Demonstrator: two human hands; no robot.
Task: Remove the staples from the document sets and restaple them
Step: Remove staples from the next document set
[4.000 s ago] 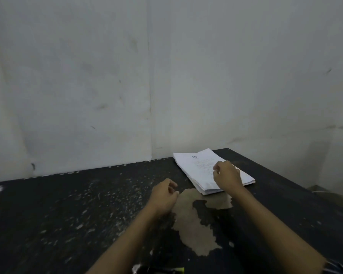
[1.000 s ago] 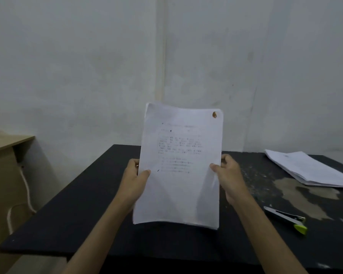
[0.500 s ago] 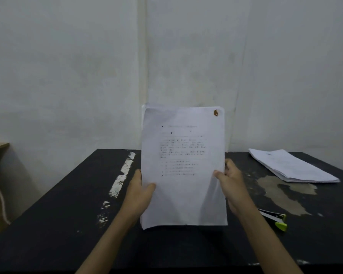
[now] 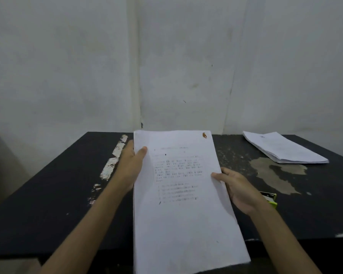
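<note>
The left hand (image 4: 130, 167) grips the left edge of a white printed document set (image 4: 183, 194), thumb on the front page. The right hand (image 4: 239, 189) holds its right edge. The set is held above the worn black table (image 4: 48, 184), an orange-brown mark (image 4: 204, 135) at its top right corner. A second white paper stack (image 4: 283, 147) lies at the far right, and a black-and-lime stapler (image 4: 270, 198) sits just behind the right wrist.
</note>
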